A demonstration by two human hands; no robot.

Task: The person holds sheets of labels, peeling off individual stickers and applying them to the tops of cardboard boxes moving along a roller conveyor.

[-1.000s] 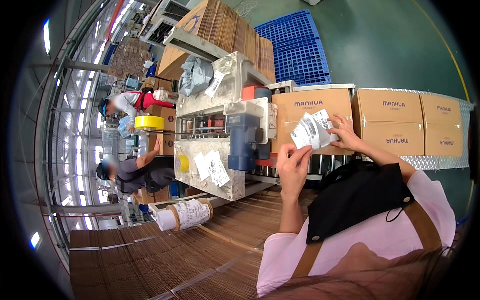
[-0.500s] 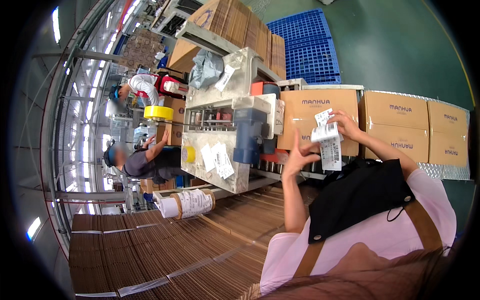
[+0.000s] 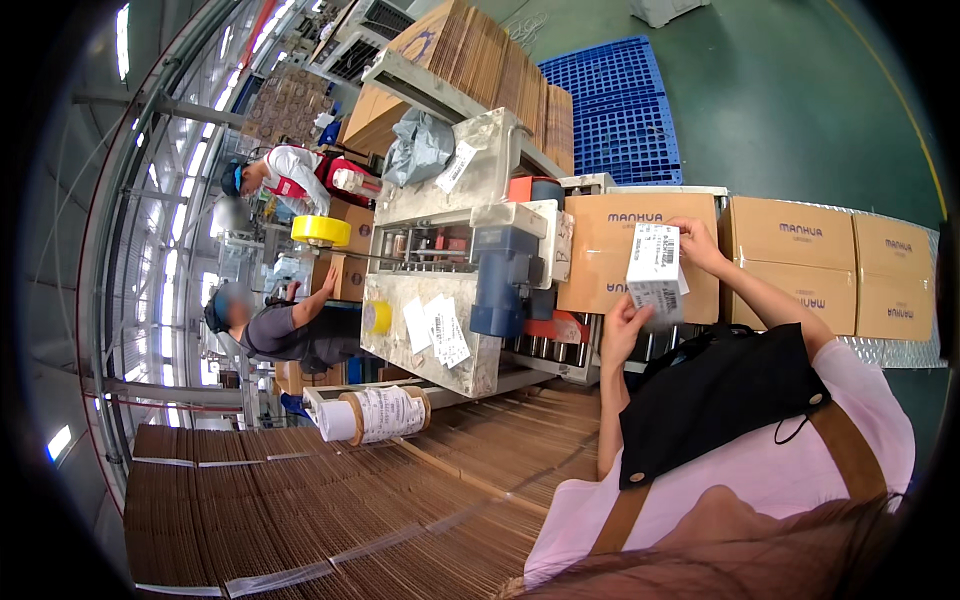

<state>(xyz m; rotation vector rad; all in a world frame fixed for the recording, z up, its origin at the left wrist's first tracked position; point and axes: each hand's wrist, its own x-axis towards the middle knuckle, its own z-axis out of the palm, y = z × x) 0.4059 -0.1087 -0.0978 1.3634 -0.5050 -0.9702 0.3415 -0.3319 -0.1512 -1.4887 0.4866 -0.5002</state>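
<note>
A strip of white printed labels [image 3: 655,252] stretches between my hands, folded over partway, its lower part slightly blurred. My left hand [image 3: 622,330] pinches its lower left edge. My right hand [image 3: 698,246] grips the upper right edge, fingers bent over the paper. Directly beneath lies a closed brown carton [image 3: 590,245] on the roller conveyor, partly covered by the strip and my hands.
More cartons [image 3: 790,235] stand in line to the right. To the left is a taping machine [image 3: 505,275] with loose labels [image 3: 445,330], yellow tape [image 3: 320,230] and a label roll [image 3: 385,414]. Flattened cardboard [image 3: 330,500] fills the lower left. Two co-workers [image 3: 295,180] handle boxes beyond.
My left hand has gone from spread fingers to a pinch on the strip's lower edge. The labels now face up, drawn out between both hands.
</note>
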